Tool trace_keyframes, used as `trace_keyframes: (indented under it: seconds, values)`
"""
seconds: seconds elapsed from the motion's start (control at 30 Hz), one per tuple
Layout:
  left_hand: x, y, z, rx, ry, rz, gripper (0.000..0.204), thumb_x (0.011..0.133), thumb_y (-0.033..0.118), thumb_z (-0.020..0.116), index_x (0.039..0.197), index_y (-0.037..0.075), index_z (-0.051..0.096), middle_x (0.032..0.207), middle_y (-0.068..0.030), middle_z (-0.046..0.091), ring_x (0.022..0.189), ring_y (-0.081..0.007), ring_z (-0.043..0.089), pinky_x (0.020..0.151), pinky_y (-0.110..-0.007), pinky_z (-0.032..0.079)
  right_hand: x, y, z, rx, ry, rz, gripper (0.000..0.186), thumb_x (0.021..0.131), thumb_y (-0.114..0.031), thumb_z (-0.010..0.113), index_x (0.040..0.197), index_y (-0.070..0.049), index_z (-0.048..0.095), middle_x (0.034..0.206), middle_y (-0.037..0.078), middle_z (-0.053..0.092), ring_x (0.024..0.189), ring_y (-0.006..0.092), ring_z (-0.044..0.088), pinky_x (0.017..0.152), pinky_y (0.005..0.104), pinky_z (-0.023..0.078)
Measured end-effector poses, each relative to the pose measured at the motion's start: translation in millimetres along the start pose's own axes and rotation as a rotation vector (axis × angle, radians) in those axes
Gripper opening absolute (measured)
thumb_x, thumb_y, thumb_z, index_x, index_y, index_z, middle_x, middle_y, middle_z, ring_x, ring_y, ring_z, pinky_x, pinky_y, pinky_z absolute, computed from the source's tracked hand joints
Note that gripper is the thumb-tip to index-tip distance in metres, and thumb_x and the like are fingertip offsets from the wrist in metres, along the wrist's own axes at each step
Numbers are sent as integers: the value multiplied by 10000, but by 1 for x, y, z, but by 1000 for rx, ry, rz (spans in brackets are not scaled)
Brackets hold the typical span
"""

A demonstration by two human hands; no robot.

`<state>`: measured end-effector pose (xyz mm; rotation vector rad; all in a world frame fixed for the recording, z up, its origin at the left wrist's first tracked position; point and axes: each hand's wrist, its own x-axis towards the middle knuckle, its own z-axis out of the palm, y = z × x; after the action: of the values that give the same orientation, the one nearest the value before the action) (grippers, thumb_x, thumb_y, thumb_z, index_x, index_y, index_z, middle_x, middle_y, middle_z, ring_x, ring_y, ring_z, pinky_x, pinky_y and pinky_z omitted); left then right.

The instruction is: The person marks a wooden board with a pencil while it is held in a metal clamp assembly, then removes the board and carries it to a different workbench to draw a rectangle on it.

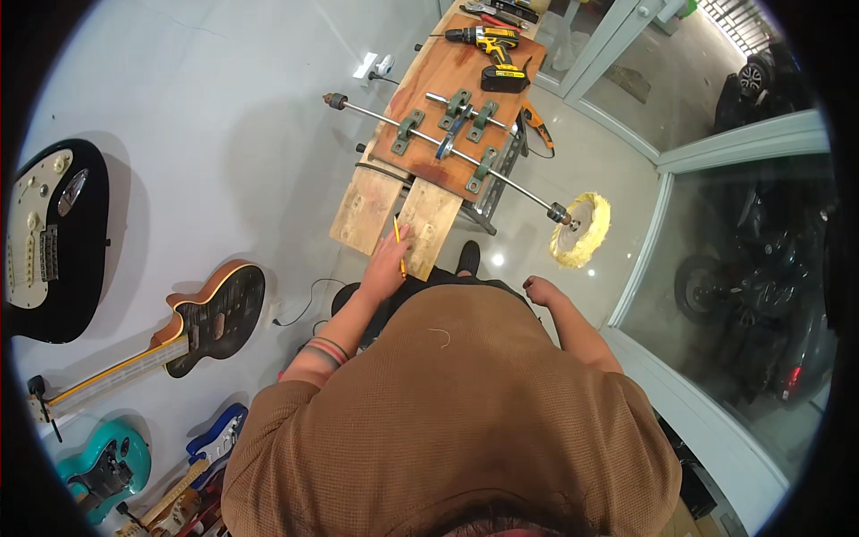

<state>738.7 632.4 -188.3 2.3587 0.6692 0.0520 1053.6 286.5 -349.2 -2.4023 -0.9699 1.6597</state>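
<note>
My left hand [386,266] is closed round a yellow pencil [398,243] at the near end of a wooden plank [433,212]. Beside it on the left lies another pale plank [365,208]. Beyond both, a reddish-brown board [428,164] bears green pillow block bearings [480,170] with a long metal shaft [516,189] through them. A fluffy yellow buffing wheel [592,231] is fixed on the shaft's right end, a chuck [335,101] on its left. A blue belt [454,132] loops to a shorter shaft. My right hand [541,291] hangs by my right side, fingers curled, nothing visible in it.
A yellow-black cordless drill [501,58] lies at the board's far end, with pliers [483,11] behind it. An orange tool [538,125] is by the bench's right side. Electric guitars [219,313] line the left wall. Glass doors [707,224] stand at right.
</note>
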Motion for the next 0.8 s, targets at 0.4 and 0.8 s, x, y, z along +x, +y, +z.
trace_keyframes:
  seconds: [0.4,0.8]
  values:
    - [55,-9,-15,35,286,-35,280,935,-16,668,1203,46,613,1174,-216,664,1139,-460,623,963,-539,515,-20,-72,-28,135,107,-199,310,1019,-139,589,1256,-33,758,1255,223,779,1197,396,738,1052,464,572]
    - [207,-27,-51,-162,645,-99,517,872,152,907,1228,43,549,1148,-179,652,1164,-432,622,1008,-538,486,-39,-264,-175,-38,1059,-510,425,969,-142,729,1377,-81,622,1303,185,662,1274,417,600,1164,555,411]
